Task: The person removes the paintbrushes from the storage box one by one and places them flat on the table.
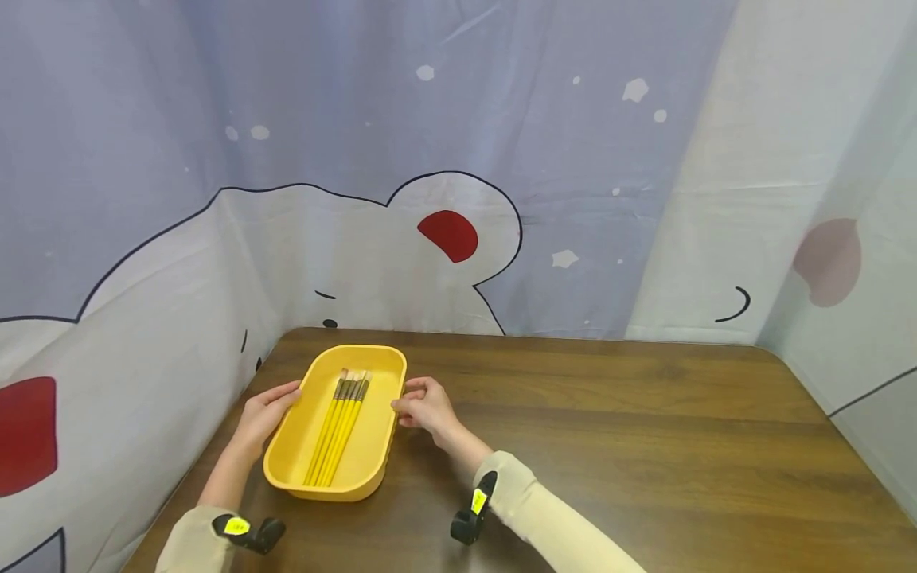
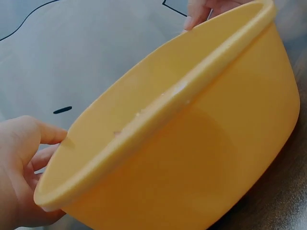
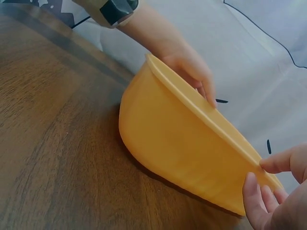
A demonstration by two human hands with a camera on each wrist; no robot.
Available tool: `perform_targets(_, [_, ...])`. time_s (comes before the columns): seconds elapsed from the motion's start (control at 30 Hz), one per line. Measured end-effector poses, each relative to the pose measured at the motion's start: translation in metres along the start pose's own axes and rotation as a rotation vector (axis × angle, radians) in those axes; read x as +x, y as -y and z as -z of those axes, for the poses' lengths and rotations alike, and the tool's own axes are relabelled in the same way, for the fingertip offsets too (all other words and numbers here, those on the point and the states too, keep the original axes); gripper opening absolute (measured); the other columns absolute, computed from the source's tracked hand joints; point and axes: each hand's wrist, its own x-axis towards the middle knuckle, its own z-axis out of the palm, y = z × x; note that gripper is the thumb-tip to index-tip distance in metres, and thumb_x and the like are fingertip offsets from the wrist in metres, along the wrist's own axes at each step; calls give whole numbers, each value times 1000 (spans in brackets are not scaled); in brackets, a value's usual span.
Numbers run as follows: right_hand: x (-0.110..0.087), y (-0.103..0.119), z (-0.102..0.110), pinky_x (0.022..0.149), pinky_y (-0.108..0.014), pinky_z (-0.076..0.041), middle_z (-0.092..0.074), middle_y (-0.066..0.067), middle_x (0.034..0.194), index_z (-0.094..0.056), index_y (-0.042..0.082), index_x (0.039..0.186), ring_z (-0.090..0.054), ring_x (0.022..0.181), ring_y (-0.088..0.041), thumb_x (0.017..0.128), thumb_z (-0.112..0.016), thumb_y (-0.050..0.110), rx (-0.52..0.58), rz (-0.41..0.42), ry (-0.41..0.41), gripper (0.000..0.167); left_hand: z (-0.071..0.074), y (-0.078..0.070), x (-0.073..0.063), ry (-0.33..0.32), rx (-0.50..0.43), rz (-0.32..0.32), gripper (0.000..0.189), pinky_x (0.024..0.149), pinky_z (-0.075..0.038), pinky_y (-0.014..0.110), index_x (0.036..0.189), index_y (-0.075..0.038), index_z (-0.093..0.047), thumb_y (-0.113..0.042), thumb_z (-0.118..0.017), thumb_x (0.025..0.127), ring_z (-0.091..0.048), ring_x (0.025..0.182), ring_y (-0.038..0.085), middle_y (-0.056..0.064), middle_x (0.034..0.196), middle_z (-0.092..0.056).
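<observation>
A yellow oblong plastic tub [image 1: 387, 446] with rounded corners sits at the left part of the brown table. Inside it lie several paintbrushes [image 1: 337, 434] side by side, yellow handles toward me and bristles toward the far end. My left hand [image 1: 263, 414] holds the tub's left rim, its thumb over the edge. On the opposite side, my right hand [image 1: 427, 410] pinches the right rim; in the right wrist view that hand [image 3: 283, 191] has thumb at the rim and fingers by the outer wall. The tub's wall hides most of the brushes in both wrist views.
The wooden table [image 1: 609, 446] extends to the right of the tub. Behind it and at both sides hangs a printed cloth [image 1: 573, 159] in lilac and white. A black wrist camera [image 1: 473, 509] is strapped over each light sleeve.
</observation>
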Motion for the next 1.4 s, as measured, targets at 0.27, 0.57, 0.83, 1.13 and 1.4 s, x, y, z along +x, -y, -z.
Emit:
perform_targets(0.27, [1,-1,-1,66,-26,-59,-62,-10,92,-51,-5,124,-63,68,-12,84,-67,2,14,-21,25,43,2,-2,2,44,-24,46,62,73,-54,18,146,-2,-38,-37,-55,97,-59,82,-4,22,142,-48])
perform_targets(0.57, [-2,2,-1,74,-33,-60,-63,-13,95,-50,-6,124,-64,74,-15,86,-65,0,25,-29,57,42,2,-1,5,82,-144,91,62,75,-56,22,148,-4,-35,-31,-56,97,-62,84,0,0,119,-62])
perform_targets(0.83, [-1,2,-1,68,-28,-60,-61,-9,90,-50,-7,123,-61,67,-11,86,-65,-2,18,-18,45,40,3,0,5,104,-200,109,62,77,-57,24,148,-4,-34,-29,-58,97,-64,86,2,-7,110,-65])
perform_targets(1.13, [-1,-4,4,65,-26,-59,-60,-9,88,-51,-8,122,-60,64,-10,85,-66,-4,14,9,34,40,-2,0,2,118,-203,118,63,78,-57,24,149,-5,-34,-30,-58,96,-63,89,3,1,120,-63])
perform_targets(1.4, [0,-5,10,64,-25,-59,-58,-7,85,-51,-9,120,-59,64,-10,84,-66,-4,-12,54,29,39,-7,0,1,136,-299,123,64,78,-57,24,149,-5,-32,-27,-59,96,-64,88,4,-13,98,-66])
